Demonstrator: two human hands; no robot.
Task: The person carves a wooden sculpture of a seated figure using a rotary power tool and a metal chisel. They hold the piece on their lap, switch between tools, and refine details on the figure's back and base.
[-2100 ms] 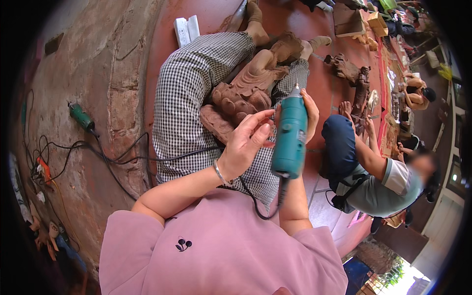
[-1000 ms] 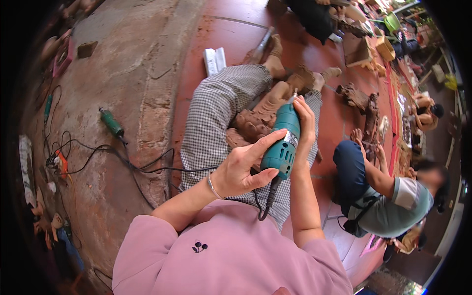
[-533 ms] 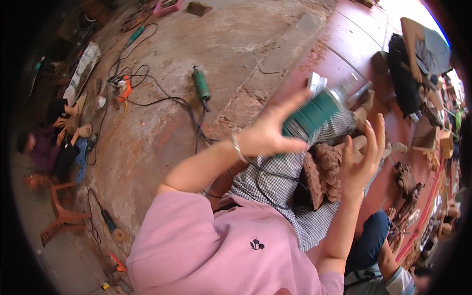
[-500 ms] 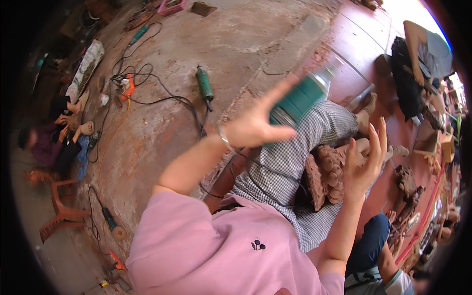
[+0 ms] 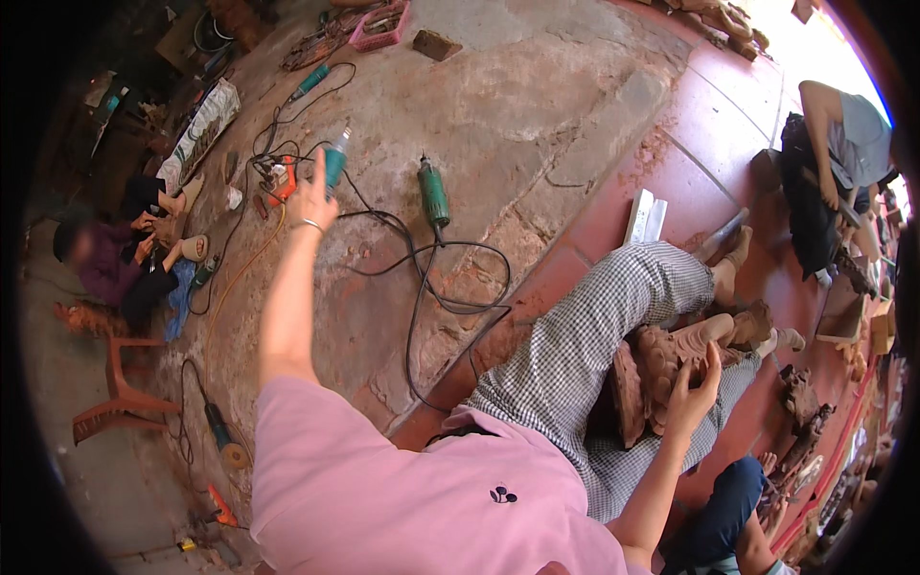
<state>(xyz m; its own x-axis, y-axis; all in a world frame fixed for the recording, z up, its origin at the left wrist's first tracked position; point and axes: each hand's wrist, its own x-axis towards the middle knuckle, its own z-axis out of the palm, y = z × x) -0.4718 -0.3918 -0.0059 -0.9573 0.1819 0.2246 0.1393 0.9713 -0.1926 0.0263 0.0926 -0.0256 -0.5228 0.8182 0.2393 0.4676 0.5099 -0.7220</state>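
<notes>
In the head view, looking down, your left hand (image 5: 314,203) is stretched far out to your left over bare, stained concrete (image 5: 537,105). It holds a teal power tool (image 5: 335,165) by the barrel, its metal nose pointing away from you. Motion blur hides how tightly your fingers close, and you cannot tell whether the tool touches the ground.

Just beyond your fingers lies an orange object (image 5: 285,180). To the right of the tool, apart from it, a second green tool (image 5: 433,196) lies on the concrete, and black cords (image 5: 409,340) loop back toward you.

Your right hand (image 5: 692,395) is open, fingers curved and spread, gripping nothing. It is at the near side of a brown carved figure (image 5: 661,356), which rests between your legs against your checked trousers (image 5: 594,326); whether a fingertip meets it is unclear.

The tool is probably stiff and fairly heavy for its size, smooth enough to slip in a dusty palm. The best hold is likely around the middle of the barrel, clear of the nose, with slack in its cord. The carving looks solid, though its finer relief may chip; its thick base seems the safer grip.
</notes>
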